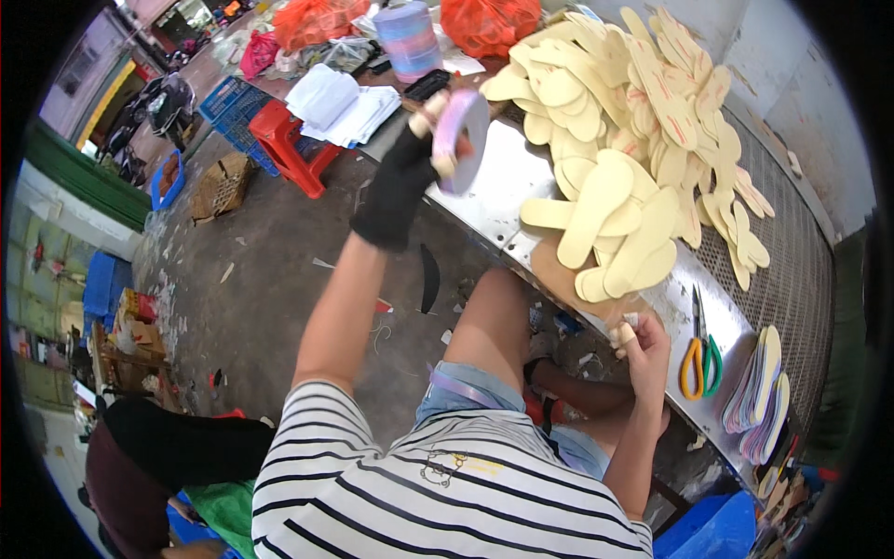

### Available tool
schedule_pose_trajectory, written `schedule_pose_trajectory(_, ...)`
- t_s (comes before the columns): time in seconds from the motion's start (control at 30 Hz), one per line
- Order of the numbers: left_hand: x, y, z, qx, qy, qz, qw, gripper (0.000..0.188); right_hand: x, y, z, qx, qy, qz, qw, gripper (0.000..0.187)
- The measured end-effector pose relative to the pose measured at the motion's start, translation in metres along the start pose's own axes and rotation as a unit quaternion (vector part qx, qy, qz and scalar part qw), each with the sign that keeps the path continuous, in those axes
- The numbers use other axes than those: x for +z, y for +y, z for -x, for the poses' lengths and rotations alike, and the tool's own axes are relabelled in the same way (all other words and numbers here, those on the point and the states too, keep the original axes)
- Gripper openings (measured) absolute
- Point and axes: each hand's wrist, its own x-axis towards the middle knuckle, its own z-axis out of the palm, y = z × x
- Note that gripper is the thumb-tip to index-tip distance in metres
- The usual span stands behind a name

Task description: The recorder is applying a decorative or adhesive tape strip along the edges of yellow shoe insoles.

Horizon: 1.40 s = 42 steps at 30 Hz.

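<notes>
Shiny metal covers the long workbench (503, 200), where yellow shoe insoles (615, 140) are piled high. A purple tape roll (461, 140) is gripped above the bench edge by the gloved left hand (410, 158). The right hand (643, 345) is curled at the bench edge near orange-and-green scissors (698, 359). Scraps are scattered on the dusty concrete floor (270, 279).
</notes>
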Motion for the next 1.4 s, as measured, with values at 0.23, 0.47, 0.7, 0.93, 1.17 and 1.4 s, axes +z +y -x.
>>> schedule_pose_trajectory(0.23,-0.071,-0.01,-0.128,0.056,0.057,0.174,0.981,0.057,-0.005,0.024,-0.01,-0.003,0.053,-0.025,0.998,0.005)
schedule_pose_trajectory(0.47,-0.075,-0.055,-0.166,0.105,-0.057,-0.672,0.731,0.056,0.001,0.023,-0.007,-0.011,0.082,-0.014,0.996,0.005)
schedule_pose_trajectory(0.7,-0.091,-0.072,-0.14,0.204,0.069,-0.457,0.863,0.054,0.005,0.021,-0.01,-0.006,0.077,0.005,0.997,0.005)
schedule_pose_trajectory(0.93,-0.063,-0.054,-0.155,-0.01,0.137,0.437,0.889,0.039,0.005,0.018,-0.008,0.002,0.106,-0.006,0.994,0.006)
schedule_pose_trajectory(1.17,-0.106,-0.147,-0.131,-0.157,0.338,0.437,0.819,0.03,0.009,0.022,-0.006,-0.022,0.088,-0.007,0.996,0.004)
schedule_pose_trajectory(1.4,-0.103,-0.145,-0.133,-0.122,0.31,-0.014,0.943,0.041,0.006,0.023,-0.008,-0.019,0.099,0.023,0.995,0.003)
